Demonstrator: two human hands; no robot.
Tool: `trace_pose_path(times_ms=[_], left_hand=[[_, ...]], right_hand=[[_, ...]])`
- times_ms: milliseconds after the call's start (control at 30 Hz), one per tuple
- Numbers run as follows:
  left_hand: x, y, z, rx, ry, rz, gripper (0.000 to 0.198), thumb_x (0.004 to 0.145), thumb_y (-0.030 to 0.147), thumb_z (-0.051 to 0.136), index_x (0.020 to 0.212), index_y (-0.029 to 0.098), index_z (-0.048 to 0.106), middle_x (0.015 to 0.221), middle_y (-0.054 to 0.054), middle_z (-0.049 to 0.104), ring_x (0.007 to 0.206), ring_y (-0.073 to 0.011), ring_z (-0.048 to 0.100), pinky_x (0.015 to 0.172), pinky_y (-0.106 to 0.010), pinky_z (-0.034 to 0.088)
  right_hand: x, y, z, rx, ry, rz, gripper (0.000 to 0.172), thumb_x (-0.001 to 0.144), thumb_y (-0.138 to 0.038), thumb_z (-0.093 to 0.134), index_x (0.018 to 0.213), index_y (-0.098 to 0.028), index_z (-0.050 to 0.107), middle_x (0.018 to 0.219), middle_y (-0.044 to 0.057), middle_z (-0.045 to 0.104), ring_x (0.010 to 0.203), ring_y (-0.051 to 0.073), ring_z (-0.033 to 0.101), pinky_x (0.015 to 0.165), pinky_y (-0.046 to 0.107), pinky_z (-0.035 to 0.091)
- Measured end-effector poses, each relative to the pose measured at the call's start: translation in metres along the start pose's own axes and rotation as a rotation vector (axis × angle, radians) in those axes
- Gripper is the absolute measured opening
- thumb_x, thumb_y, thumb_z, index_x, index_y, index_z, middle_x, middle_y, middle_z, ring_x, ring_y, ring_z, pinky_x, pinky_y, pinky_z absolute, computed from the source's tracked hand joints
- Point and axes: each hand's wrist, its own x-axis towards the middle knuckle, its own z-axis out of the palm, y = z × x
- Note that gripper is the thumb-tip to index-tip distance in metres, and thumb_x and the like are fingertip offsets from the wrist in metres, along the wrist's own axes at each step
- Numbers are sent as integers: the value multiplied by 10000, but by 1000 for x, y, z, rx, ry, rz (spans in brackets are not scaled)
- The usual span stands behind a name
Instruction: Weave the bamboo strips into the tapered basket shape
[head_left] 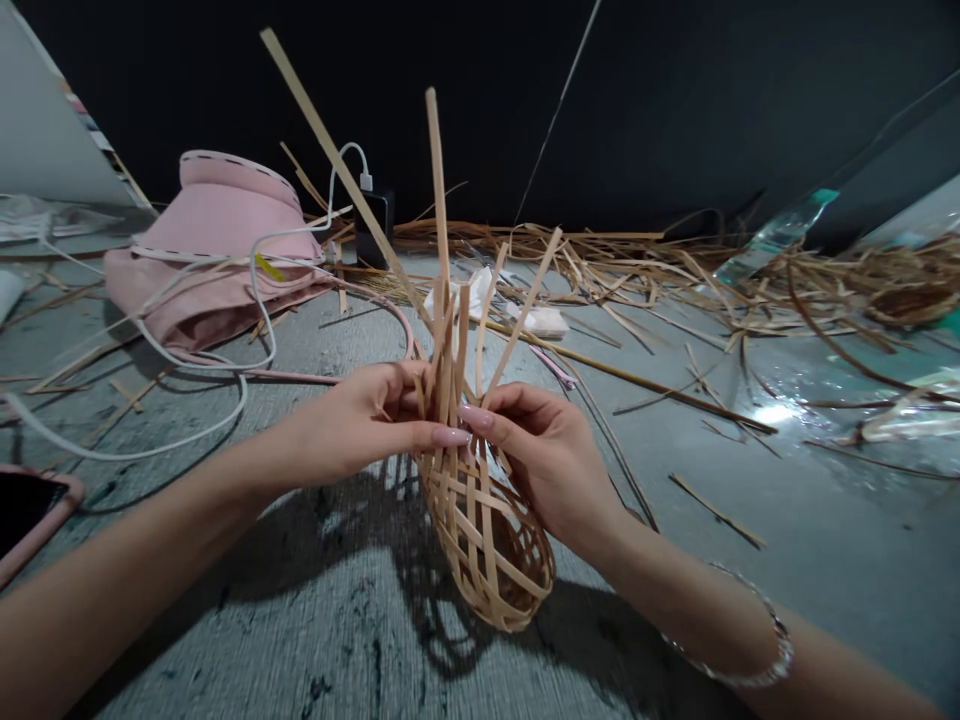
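Observation:
A small basket [487, 540] woven from flat tan strips is held at the middle of the head view. Its rounded, open-mesh end points down and towards me, and several loose strip ends stand up from its top. My left hand [375, 415] is closed on the upright strips from the left, thumb in front. From the right, my right hand [551, 450] pinches strips at the same spot, its thumbnail close to the left thumb. Fingers behind the weave are partly hidden. A silver bracelet [780, 640] circles my right wrist.
A pink sun visor hat [232, 215] lies back left beside a black power bank [373, 225] with a white cable [255, 290]. A phone [34, 510] rests at the left edge. Loose strips [600, 270] and a plastic bottle [780, 235] lie along the dark wall.

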Motion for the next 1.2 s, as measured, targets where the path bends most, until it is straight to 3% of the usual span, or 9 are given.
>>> trace_pose_path(times_ms=[133, 367, 600, 833, 1000, 1200], left_hand=[[0, 0, -1, -39, 12, 0, 289, 773, 177, 718, 1032, 174, 591, 940, -26, 736, 885, -167, 698, 821, -293, 547], [0, 3, 0, 16, 52, -23, 161, 723, 173, 750, 879, 186, 711, 841, -4, 757, 863, -182, 709, 794, -288, 559], [0, 1, 7, 51, 154, -10, 190, 664, 189, 792, 821, 155, 692, 762, -4, 735, 747, -171, 691, 684, -251, 545], [3, -3, 16, -158, 223, 8, 250, 558, 159, 852, 745, 166, 685, 734, 21, 720, 707, -155, 676, 681, -245, 558], [1, -4, 17, -33, 260, 102, 235, 632, 158, 816, 815, 174, 668, 772, 18, 715, 726, -155, 674, 674, -241, 555], [-1, -7, 11, 78, 177, 213, 158, 724, 175, 760, 848, 178, 663, 831, 5, 719, 783, -155, 686, 711, -231, 563]], right_hand=[[0, 1, 1, 2, -23, 30, 216, 624, -319, 837, 634, -196, 660, 609, -30, 650, 552, 94, 570, 559, 239, 453], [-2, 2, 2, 18, -27, 16, 236, 618, -337, 842, 646, -202, 650, 644, -31, 644, 583, 100, 569, 568, 241, 452], [-2, 3, 1, 44, -47, 8, 230, 645, -319, 825, 642, -199, 629, 633, -40, 614, 566, 89, 537, 554, 232, 426], [-2, 4, 0, 63, -63, 10, 240, 661, -321, 809, 652, -203, 600, 634, -45, 589, 557, 91, 515, 537, 233, 408], [-1, 5, 0, 75, -73, 7, 220, 686, -315, 792, 668, -209, 600, 663, -43, 585, 580, 94, 521, 552, 236, 420], [-1, 5, -1, 65, -50, 2, 209, 672, -311, 793, 665, -211, 611, 688, -33, 612, 607, 102, 539, 573, 240, 434]])
